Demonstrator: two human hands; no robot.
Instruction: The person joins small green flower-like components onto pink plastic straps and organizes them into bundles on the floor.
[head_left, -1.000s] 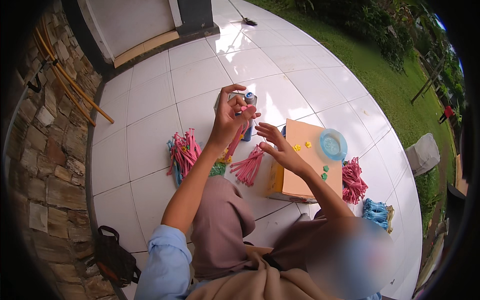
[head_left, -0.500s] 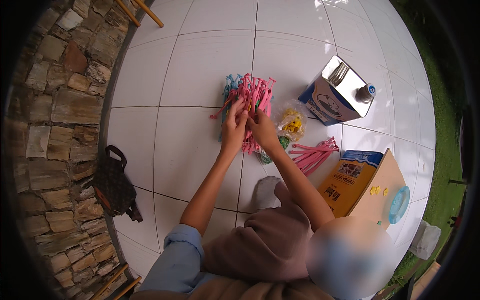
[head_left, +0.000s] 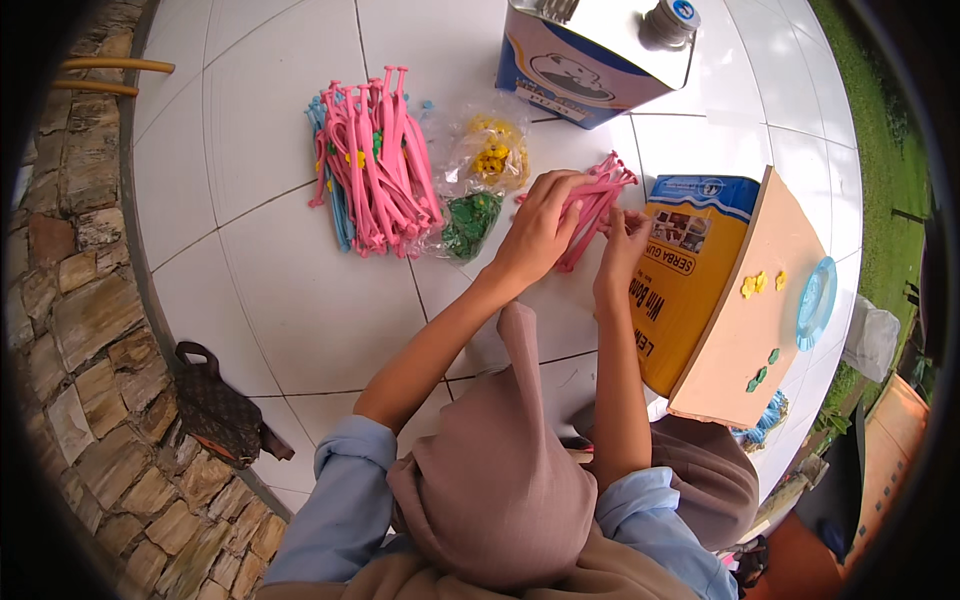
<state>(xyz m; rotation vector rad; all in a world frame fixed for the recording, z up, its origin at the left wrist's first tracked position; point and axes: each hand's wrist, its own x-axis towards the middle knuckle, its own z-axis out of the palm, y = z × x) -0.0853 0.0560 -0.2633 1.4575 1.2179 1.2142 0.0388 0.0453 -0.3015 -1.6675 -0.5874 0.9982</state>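
Observation:
My left hand (head_left: 540, 228) lies on a small bundle of long pink strips with knobbed ends (head_left: 592, 212), its thumb and bent fingers closed around the left side. On the right of that bundle, my right hand (head_left: 624, 248) has its fingertips pinched together; whatever is between them is too small to make out. A larger stack of pink strips (head_left: 378, 180) lies to the left, with blue strips (head_left: 336, 205) under its left edge and small green and yellow pieces among it. Beside this stack are a clear bag of yellow pieces (head_left: 492, 150) and a bag of green pieces (head_left: 470, 222).
A yellow and blue box (head_left: 690, 270) stands to the right, with a tan board (head_left: 735, 345) carrying yellow flower shapes, green pieces and a blue dish (head_left: 815, 303). A metal can (head_left: 590, 75) stands at the back. A dark bag (head_left: 222, 405) lies by the stone wall (head_left: 90, 330).
Both hands have left the large stack and moved right to the small pink bundle. The view has shifted, so the board with its green pieces shows more fully.

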